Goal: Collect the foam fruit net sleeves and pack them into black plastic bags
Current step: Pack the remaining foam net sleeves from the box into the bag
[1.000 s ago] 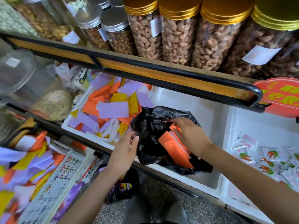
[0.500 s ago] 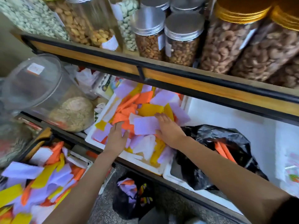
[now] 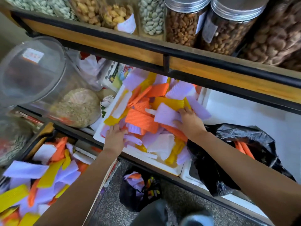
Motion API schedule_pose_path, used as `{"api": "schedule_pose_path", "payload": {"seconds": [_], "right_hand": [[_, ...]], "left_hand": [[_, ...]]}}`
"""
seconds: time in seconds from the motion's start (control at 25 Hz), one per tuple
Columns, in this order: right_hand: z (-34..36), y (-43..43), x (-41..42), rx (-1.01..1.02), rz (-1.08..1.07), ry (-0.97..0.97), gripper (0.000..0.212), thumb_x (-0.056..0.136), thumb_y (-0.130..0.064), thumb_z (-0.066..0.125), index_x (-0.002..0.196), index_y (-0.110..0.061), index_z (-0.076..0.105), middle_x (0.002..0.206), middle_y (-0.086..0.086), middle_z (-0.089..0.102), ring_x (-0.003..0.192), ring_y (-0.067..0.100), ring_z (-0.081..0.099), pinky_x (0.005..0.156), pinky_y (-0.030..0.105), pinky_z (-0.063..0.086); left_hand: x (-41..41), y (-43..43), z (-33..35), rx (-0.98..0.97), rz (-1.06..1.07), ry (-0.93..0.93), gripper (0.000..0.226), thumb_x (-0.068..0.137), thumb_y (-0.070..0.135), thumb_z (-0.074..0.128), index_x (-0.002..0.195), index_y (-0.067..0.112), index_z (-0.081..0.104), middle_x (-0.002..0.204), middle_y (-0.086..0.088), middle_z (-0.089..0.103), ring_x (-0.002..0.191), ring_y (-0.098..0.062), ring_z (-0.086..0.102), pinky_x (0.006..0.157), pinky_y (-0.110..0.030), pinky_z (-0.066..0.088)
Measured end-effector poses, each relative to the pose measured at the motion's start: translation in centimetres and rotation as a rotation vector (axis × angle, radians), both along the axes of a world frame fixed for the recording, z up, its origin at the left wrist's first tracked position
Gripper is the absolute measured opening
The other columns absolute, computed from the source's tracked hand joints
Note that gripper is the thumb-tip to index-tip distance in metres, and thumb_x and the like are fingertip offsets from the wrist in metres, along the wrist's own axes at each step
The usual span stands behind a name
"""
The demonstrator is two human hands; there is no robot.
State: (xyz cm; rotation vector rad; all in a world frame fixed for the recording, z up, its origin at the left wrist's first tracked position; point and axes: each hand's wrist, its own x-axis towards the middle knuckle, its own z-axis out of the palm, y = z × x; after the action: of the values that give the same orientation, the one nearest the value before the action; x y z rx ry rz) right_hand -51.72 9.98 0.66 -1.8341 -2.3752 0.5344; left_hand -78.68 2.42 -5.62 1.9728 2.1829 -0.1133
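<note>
Both hands are in the white foam box (image 3: 169, 169) on the lower shelf. Box is heaped w/ foam sleeves (image 3: 140, 121): orange, purple, yellow, white, all mixed.

L hand (image 3: 114, 137): near-left corner of the heap, palm down. Fingers close together, tips buried among purple pieces, thumb out to the side. Can't tell if it grips anything.

R hand (image 3: 189, 123): further back, right side of the heap, palm down on a purple sleeve (image 3: 166, 115). Fingers together & roughly straight, tips at the edge of a yellow sleeve (image 3: 169, 101), thumb spread apart on the purple one. It rests on it.

Just right of the box: black bag (image 3: 228, 160) inside a second white box (image 3: 244, 111), mouth open, a few orange sleeves (image 3: 242, 148) showing inside. R forearm passes over the bag.

On the floor below the shelf, between the arms: 2nd black bag (image 3: 138, 193), purple + orange pieces inside.

Bottom-left: second heap (image 3: 26, 168) of mixed sleeves.

Left of the foam box: clear jar (image 3: 40, 82) on its side, grainy stuff inside.

On the upper shelf (image 3: 114, 44): row of jars (image 3: 184, 23) w/ nuts & seeds.
</note>
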Motion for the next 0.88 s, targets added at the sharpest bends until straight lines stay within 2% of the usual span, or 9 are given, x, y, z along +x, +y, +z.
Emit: {"api": "schedule_pose_path", "payload": {"seconds": [0.08, 0.16, 0.28, 0.4, 0.52, 0.6, 0.72, 0.8, 0.88], "right_hand": [[1.3, -0.2, 0.3, 0.046, -0.034, 0.093, 0.048, 0.093, -0.028, 0.056, 0.134, -0.007, 0.042, 0.133, 0.016, 0.044, 0.12, 0.035, 0.046, 0.082, 0.042, 0.042], [2.8, -1.0, 0.4, 0.118, -0.067, 0.215, 0.044, 0.092, -0.027, 0.058, 0.127, -0.002, 0.045, 0.123, 0.018, 0.05, 0.111, 0.036, 0.051, 0.073, 0.04, 0.042], [4.0, -3.0, -0.5, 0.159, -0.087, 0.298, 0.038, 0.089, -0.025, 0.061, 0.114, 0.0, 0.047, 0.106, 0.018, 0.056, 0.1, 0.036, 0.055, 0.064, 0.034, 0.034], [3.9, -5.4, -2.7, 0.027, -0.1, 0.479, 0.033, 0.09, -0.026, 0.06, 0.108, -0.003, 0.045, 0.092, 0.012, 0.055, 0.087, 0.028, 0.052, 0.064, 0.03, 0.028], [4.3, -7.3, -3.8, -0.129, -0.192, 0.748, 0.03, 0.091, -0.027, 0.059, 0.084, -0.011, 0.035, 0.072, -0.001, 0.036, 0.067, 0.014, 0.037, 0.063, 0.025, 0.03], [4.4, -7.5, -2.6, -0.179, -0.297, 0.812, 0.033, 0.087, -0.03, 0.064, 0.09, -0.009, 0.038, 0.076, 0.004, 0.046, 0.069, 0.014, 0.046, 0.066, 0.022, 0.042], [3.1, -7.0, 0.8, -0.178, -0.448, 0.671, 0.05, 0.086, -0.031, 0.066, 0.118, -0.002, 0.042, 0.098, 0.009, 0.057, 0.089, 0.025, 0.056, 0.075, 0.034, 0.044], [2.3, -6.8, 3.0, -0.187, -0.495, 0.56, 0.045, 0.088, -0.028, 0.063, 0.119, -0.002, 0.044, 0.099, 0.008, 0.057, 0.088, 0.026, 0.055, 0.072, 0.032, 0.04], [1.8, -7.0, 4.8, -0.201, -0.531, 0.475, 0.04, 0.089, -0.026, 0.061, 0.116, -0.002, 0.044, 0.095, 0.008, 0.055, 0.083, 0.027, 0.052, 0.069, 0.032, 0.038]], "left_hand": [[-0.7, -0.1, 0.7, 0.196, 0.029, -0.133, 0.032, 0.091, 0.02, 0.057, 0.12, 0.008, 0.058, 0.104, -0.016, 0.05, 0.103, -0.038, 0.046, 0.082, -0.044, 0.033], [-0.6, -0.6, 2.5, 0.424, 0.183, -0.406, 0.018, 0.094, 0.017, 0.054, 0.101, 0.0, 0.055, 0.078, -0.005, 0.047, 0.073, -0.033, 0.05, 0.065, -0.037, 0.033], [2.8, -1.5, 6.0, 0.56, 0.337, -0.743, 0.016, 0.096, 0.02, 0.053, 0.089, 0.008, 0.044, 0.064, 0.001, 0.035, 0.053, -0.008, 0.036, 0.053, -0.029, 0.026], [8.2, -2.0, 7.3, 0.509, 0.261, -0.929, 0.01, 0.096, 0.021, 0.051, 0.1, 0.011, 0.049, 0.073, 0.007, 0.041, 0.063, -0.002, 0.038, 0.057, -0.02, 0.029], [12.4, -2.6, 7.7, 0.362, 0.149, -1.137, 0.034, 0.097, 0.026, 0.043, 0.13, 0.02, 0.046, 0.119, 0.015, 0.051, 0.104, 0.013, 0.046, 0.089, -0.006, 0.035], [13.5, -2.9, 7.5, 0.255, 0.011, -1.225, 0.04, 0.094, 0.028, 0.038, 0.134, 0.03, 0.038, 0.139, 0.017, 0.04, 0.129, 0.009, 0.035, 0.107, -0.014, 0.029], [13.0, -2.6, 5.0, 0.187, -0.185, -1.122, 0.046, 0.09, 0.025, 0.048, 0.134, 0.013, 0.045, 0.135, 0.003, 0.046, 0.127, -0.005, 0.042, 0.106, -0.028, 0.036], [12.1, -2.1, 2.6, 0.193, -0.228, -0.912, 0.061, 0.081, 0.041, 0.054, 0.13, 0.006, 0.047, 0.126, -0.004, 0.05, 0.119, -0.015, 0.048, 0.1, -0.036, 0.039], [11.7, -2.0, 0.5, 0.085, -0.258, -0.723, 0.087, 0.068, 0.06, 0.053, 0.136, 0.007, 0.042, 0.132, -0.007, 0.047, 0.123, -0.024, 0.045, 0.099, -0.037, 0.039]]}}
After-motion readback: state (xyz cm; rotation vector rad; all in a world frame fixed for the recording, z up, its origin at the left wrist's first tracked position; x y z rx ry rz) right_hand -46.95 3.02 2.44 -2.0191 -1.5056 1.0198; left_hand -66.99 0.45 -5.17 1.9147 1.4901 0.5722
